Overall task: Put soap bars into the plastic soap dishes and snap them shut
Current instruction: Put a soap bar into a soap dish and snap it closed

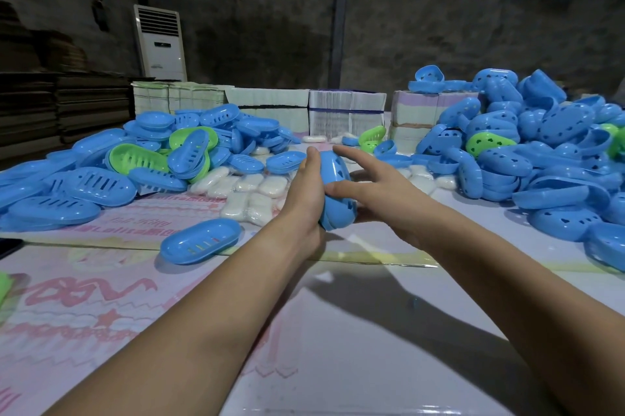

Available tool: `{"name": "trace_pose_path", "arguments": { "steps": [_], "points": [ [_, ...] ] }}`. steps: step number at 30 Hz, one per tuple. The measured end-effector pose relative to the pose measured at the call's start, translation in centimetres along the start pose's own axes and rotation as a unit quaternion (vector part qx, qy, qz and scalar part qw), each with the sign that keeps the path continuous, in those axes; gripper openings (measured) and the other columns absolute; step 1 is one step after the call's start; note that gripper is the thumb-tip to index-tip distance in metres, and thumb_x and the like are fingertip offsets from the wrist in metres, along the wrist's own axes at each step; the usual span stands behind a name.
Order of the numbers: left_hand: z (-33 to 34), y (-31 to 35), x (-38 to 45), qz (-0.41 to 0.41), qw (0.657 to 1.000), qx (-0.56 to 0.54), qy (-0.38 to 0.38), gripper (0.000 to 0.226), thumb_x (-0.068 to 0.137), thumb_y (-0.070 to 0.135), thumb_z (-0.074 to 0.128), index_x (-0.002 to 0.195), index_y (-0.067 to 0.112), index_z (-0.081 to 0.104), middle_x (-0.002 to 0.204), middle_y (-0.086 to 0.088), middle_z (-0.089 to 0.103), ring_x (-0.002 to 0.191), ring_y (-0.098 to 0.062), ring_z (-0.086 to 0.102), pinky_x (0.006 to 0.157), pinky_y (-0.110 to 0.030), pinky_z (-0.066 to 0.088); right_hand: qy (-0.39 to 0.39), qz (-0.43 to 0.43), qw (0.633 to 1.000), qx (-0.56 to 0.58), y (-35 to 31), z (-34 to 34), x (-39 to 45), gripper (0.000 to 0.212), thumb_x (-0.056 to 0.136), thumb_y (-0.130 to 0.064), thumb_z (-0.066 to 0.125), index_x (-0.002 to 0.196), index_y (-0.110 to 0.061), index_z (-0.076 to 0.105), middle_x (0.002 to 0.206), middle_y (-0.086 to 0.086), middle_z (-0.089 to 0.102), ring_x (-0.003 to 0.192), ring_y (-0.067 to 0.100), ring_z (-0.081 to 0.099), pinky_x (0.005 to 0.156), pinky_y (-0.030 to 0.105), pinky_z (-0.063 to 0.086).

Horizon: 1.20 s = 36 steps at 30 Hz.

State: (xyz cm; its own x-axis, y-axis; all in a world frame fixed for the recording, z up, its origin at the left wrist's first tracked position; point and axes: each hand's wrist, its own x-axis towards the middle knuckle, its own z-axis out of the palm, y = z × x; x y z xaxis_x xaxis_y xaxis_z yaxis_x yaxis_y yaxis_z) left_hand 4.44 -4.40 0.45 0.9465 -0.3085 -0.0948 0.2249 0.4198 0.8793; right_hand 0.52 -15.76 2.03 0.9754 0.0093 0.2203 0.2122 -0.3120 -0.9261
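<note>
A closed blue soap dish [333,190] stands on edge between both hands above the table. My left hand [304,189] presses flat against its left side. My right hand [375,189] grips its right side, thumb across the front and index finger stretched over the top. Whether soap is inside cannot be seen. Wrapped white soap bars [250,190] lie in a loose group just behind the hands. One blue dish half [200,240] lies alone, hollow side up, to the left of my left forearm.
A heap of blue and green slotted dish halves [142,165] fills the left. A taller heap of blue lids with cut-out holes [527,158] fills the right. Bundled paper stacks [345,107] line the back. The table [338,331] is covered with printed sheets.
</note>
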Motion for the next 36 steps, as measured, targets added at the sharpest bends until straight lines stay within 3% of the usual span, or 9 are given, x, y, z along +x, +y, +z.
{"name": "trace_pose_path", "arguments": {
  "steps": [3,6,13,19,22,27,32,36],
  "points": [
    [0.0,-0.4,0.2,-0.005,0.999,0.051,-0.007,0.058,0.100,0.066,0.037,0.143,0.029,0.052,0.123,-0.013,0.069,0.100,-0.035,0.072,0.085,-0.055,0.060,-0.022,0.040,0.999,0.014,-0.2,-0.4,0.0,0.071,0.081,-0.015,0.074,0.136,-0.052,0.046,0.110,0.005,0.067,0.083,0.023,0.075,0.078,0.047,0.062],
    [-0.1,-0.6,0.5,0.000,0.997,0.080,0.004,0.056,0.101,0.065,0.036,0.142,0.030,0.052,0.124,-0.012,0.068,0.102,-0.035,0.071,0.088,-0.061,0.057,-0.024,0.059,0.998,0.029,-0.3,-0.4,-0.1,0.066,0.081,-0.012,0.072,0.132,-0.048,0.052,0.107,0.005,0.066,0.067,0.019,0.074,0.063,0.037,0.062],
    [-0.1,-0.6,0.3,0.028,0.996,0.080,0.002,0.053,0.102,0.062,0.038,0.141,0.030,0.051,0.130,-0.011,0.065,0.107,-0.034,0.070,0.083,-0.050,0.060,-0.011,0.062,0.996,0.064,0.0,-0.4,0.1,0.059,0.075,-0.012,0.073,0.120,-0.047,0.059,0.104,0.012,0.067,0.058,0.021,0.071,0.061,0.037,0.060],
    [-0.3,-0.4,0.1,0.014,0.999,0.051,-0.003,0.051,0.102,0.061,0.039,0.135,0.026,0.054,0.125,-0.018,0.066,0.104,-0.039,0.070,0.079,-0.051,0.058,0.001,0.052,0.996,0.067,0.3,0.3,0.1,0.057,0.076,-0.013,0.075,0.118,-0.048,0.057,0.103,0.010,0.065,0.063,0.023,0.073,0.061,0.040,0.061],
    [-0.4,0.0,-0.1,0.026,0.998,0.042,-0.026,0.047,0.104,0.058,0.039,0.135,0.027,0.054,0.126,-0.019,0.068,0.091,-0.035,0.070,0.064,-0.040,0.057,0.010,0.025,0.997,0.069,0.2,0.2,0.0,0.058,0.076,-0.012,0.076,0.118,-0.048,0.058,0.102,0.011,0.064,0.066,0.021,0.073,0.059,0.034,0.059],
    [-0.5,0.0,0.0,0.034,0.998,0.043,-0.036,0.053,0.102,0.063,0.036,0.132,0.026,0.058,0.115,-0.018,0.072,0.089,-0.032,0.069,0.072,-0.041,0.055,0.013,-0.002,0.998,0.061,0.5,0.2,0.1,0.063,0.077,-0.012,0.076,0.125,-0.047,0.057,0.104,0.011,0.060,0.072,0.018,0.073,0.066,0.038,0.062],
    [-0.4,0.0,0.2,0.060,0.998,0.021,-0.018,0.047,0.104,0.060,0.034,0.120,0.026,0.062,0.087,-0.008,0.074,0.070,-0.024,0.072,0.063,-0.037,0.058,-0.009,-0.018,0.997,0.075,0.6,-0.3,0.3,0.063,0.078,-0.011,0.078,0.123,-0.051,0.059,0.105,0.008,0.060,0.073,0.014,0.072,0.065,0.035,0.060],
    [-0.1,-0.2,0.2,0.070,0.997,0.025,0.002,0.038,0.105,0.057,0.035,0.109,0.031,0.062,0.083,-0.007,0.074,0.072,-0.024,0.073,0.065,-0.042,0.060,-0.042,-0.015,0.997,0.065,0.6,-1.0,0.3,0.067,0.079,-0.011,0.080,0.131,-0.047,0.056,0.104,0.007,0.060,0.072,0.012,0.072,0.067,0.034,0.060]
  ]
}}
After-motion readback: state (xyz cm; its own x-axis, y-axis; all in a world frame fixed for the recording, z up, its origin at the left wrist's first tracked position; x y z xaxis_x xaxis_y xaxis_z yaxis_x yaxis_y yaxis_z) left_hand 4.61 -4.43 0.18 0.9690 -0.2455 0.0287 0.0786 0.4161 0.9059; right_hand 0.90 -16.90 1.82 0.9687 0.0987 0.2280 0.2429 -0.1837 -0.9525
